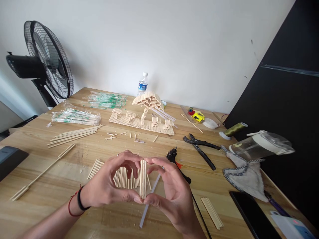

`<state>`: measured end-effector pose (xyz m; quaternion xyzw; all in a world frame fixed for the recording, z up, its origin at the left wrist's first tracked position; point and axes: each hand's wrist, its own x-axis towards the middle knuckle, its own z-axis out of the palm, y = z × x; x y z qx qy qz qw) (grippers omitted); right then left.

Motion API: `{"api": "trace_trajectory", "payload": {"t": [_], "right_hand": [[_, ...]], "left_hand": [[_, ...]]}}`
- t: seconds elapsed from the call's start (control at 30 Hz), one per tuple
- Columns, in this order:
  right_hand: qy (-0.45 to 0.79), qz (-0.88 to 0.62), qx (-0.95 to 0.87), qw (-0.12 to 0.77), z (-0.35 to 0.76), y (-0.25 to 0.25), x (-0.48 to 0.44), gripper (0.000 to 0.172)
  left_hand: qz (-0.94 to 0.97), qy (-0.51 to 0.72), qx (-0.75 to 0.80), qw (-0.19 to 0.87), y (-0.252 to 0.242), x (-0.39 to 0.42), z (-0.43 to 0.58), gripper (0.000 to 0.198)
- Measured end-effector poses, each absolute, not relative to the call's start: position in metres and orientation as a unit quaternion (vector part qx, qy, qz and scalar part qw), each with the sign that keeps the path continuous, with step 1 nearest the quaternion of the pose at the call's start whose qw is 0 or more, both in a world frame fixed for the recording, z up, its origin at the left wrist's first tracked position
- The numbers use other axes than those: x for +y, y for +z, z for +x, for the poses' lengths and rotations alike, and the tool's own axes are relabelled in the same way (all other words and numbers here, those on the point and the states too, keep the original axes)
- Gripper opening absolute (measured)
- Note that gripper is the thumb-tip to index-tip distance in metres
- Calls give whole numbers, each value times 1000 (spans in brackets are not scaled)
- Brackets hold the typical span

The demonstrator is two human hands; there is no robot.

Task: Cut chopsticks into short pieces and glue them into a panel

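Between my left hand (112, 181) and my right hand (171, 192) a small bundle of wooden sticks (143, 179) stands upright above the table. Both hands pinch it, index fingertips at its top end and thumbs at its bottom. Behind my hands lies a row of cut wooden sticks (126, 177), partly covered by my left hand. A translucent glue stick (149, 202) slants under my right hand, and the black glue gun (171, 154) lies just beyond it. Right of my right hand rests a flat panel of joined sticks (211, 213).
Farther back stands a stick-built model (142, 124) with a roof, near a water bottle (143, 83). Bagged sticks (76, 116) and loose long sticks (72, 136) lie left. Pliers (199, 146), a plastic jug (259, 144), a cloth (246, 176) and a phone (253, 212) are right. A fan (47, 59) stands left.
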<state>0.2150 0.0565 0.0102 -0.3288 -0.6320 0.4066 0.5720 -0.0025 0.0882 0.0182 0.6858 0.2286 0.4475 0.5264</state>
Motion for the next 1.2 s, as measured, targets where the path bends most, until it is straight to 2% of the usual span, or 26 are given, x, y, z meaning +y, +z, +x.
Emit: {"api": "trace_trajectory", "payload": {"t": [0.73,1.0,1.2], "right_hand": [[418,-344,-633,554,218,12,58,57],[415,-356,-625,558,220,8,61,59],[412,-381,-619,549,219,5,64,61]], "left_hand": [[709,415,265,505,21,89,-6,65],[707,413,265,509,18,90,-7,93],[708,411,268,508,21,89,-6,74]]}}
